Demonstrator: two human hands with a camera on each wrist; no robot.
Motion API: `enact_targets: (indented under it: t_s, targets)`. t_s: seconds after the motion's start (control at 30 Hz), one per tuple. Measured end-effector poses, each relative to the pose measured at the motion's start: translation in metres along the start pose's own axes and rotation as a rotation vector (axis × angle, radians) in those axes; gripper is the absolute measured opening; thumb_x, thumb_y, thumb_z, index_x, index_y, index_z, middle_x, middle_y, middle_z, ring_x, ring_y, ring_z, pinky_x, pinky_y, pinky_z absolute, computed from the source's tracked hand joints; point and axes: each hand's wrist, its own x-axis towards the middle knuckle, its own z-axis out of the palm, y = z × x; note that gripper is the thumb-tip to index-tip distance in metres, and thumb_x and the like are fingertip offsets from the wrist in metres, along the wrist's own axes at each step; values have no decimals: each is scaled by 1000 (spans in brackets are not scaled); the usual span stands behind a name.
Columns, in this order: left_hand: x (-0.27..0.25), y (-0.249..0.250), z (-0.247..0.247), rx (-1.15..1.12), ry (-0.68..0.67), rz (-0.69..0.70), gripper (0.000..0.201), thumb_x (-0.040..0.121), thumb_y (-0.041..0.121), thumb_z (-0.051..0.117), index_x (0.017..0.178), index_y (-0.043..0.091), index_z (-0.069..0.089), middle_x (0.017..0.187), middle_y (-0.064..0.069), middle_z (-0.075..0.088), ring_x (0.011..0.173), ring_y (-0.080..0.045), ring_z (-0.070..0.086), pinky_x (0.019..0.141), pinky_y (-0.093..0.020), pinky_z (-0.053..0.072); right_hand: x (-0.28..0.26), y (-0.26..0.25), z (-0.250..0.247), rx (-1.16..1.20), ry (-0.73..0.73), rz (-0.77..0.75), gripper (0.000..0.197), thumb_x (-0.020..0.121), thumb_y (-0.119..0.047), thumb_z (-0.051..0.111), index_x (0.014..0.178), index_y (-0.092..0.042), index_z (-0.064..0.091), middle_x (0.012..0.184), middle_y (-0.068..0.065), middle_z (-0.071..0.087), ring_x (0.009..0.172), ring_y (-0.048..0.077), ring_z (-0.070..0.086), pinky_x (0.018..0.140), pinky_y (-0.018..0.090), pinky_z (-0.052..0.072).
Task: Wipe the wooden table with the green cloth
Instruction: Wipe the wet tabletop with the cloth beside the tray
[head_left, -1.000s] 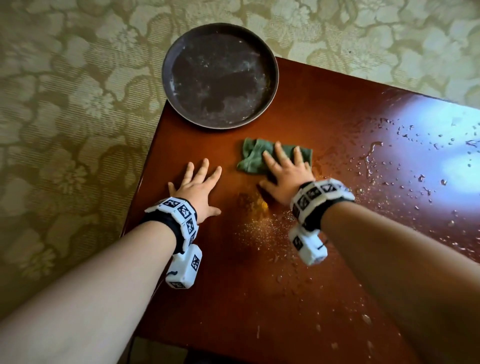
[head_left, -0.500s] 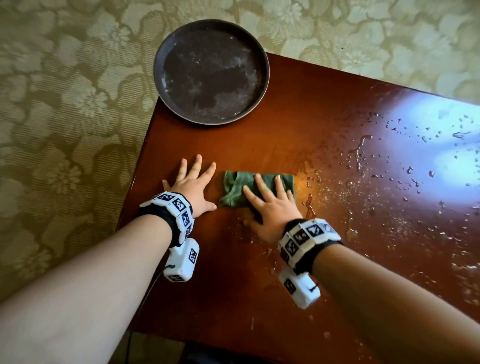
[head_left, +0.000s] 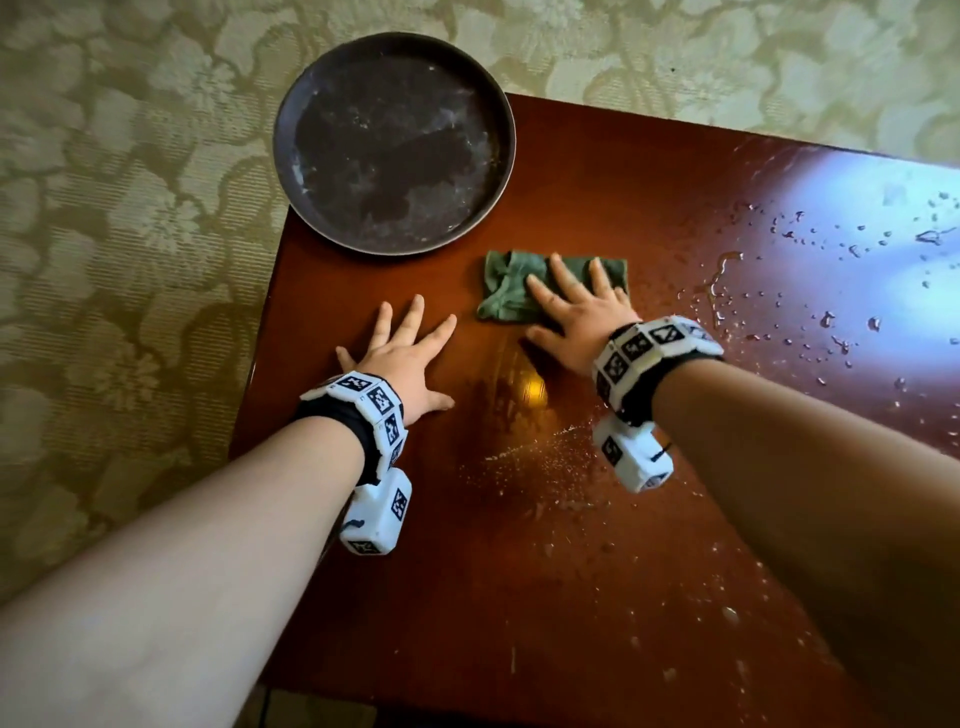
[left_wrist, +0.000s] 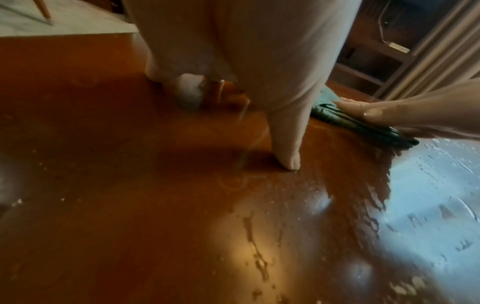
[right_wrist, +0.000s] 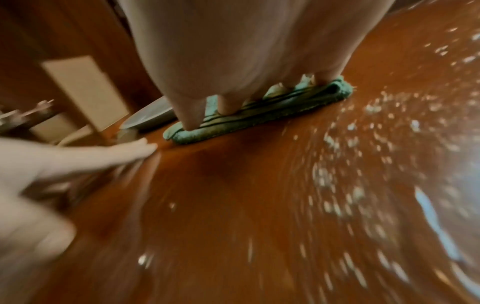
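The folded green cloth (head_left: 511, 288) lies on the glossy wooden table (head_left: 571, 545), just below the round tray. My right hand (head_left: 574, 306) presses flat on the cloth with straight, spread fingers; the cloth (right_wrist: 259, 115) bunches under them in the right wrist view. My left hand (head_left: 405, 353) rests palm down on the bare wood to the left of the cloth, fingers spread, holding nothing. From the left wrist, the cloth (left_wrist: 363, 127) shows under the right hand's fingers (left_wrist: 363, 109). Water droplets (head_left: 831, 291) cover the right side of the table.
A dark round tray (head_left: 395, 140), empty and smeared, overhangs the table's far left corner. A wet smear (head_left: 535, 452) lies between my wrists. Patterned beige carpet (head_left: 130, 234) surrounds the table; the left edge (head_left: 260, 364) runs close to my left hand.
My right hand has pushed the cloth away from me, back up toward the tray, after pulling it close half a second ago. The left hand has stayed flat in place.
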Motion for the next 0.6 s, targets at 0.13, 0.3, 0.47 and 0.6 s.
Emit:
enact_targets:
  t_s: [0.13, 0.3, 0.47, 0.6]
  targets:
    - [2, 0, -1, 8, -38, 5, 97, 86, 47, 70, 150, 54, -2, 158, 15, -30, 146, -24, -29, 108, -75, 5, 10, 11, -8, 170, 37, 197, 66, 88, -66, 27, 144, -46, -2, 154, -14, -18, 141, 32, -14, 114, 52, 5]
    - [2, -1, -1, 5, -37, 2, 96, 86, 48, 70, 150, 56, -3, 158, 16, -31, 146, -24, -29, 108, -75, 5, -19, -2, 9, 270, 49, 317, 72, 87, -67, 28, 145, -42, -6, 154, -9, -20, 140, 36, -15, 114, 54, 6]
    - [2, -1, -1, 3, -36, 0, 97, 86, 48, 70, 149, 56, -3, 158, 16, -31, 146, -24, -29, 108, -74, 5, -65, -33, 41, 302, 16, 243, 76, 83, -70, 32, 144, -43, -7, 153, -8, -21, 139, 38, -17, 112, 55, 4]
    - [1, 0, -1, -1, -26, 1, 97, 86, 48, 70, 149, 56, -3, 158, 16, -30, 146, -23, -28, 108, -75, 6, -92, -62, 63, 250, -26, 116, 80, 82, -69, 35, 144, -43, -7, 153, -7, -24, 138, 37, -20, 113, 56, 4]
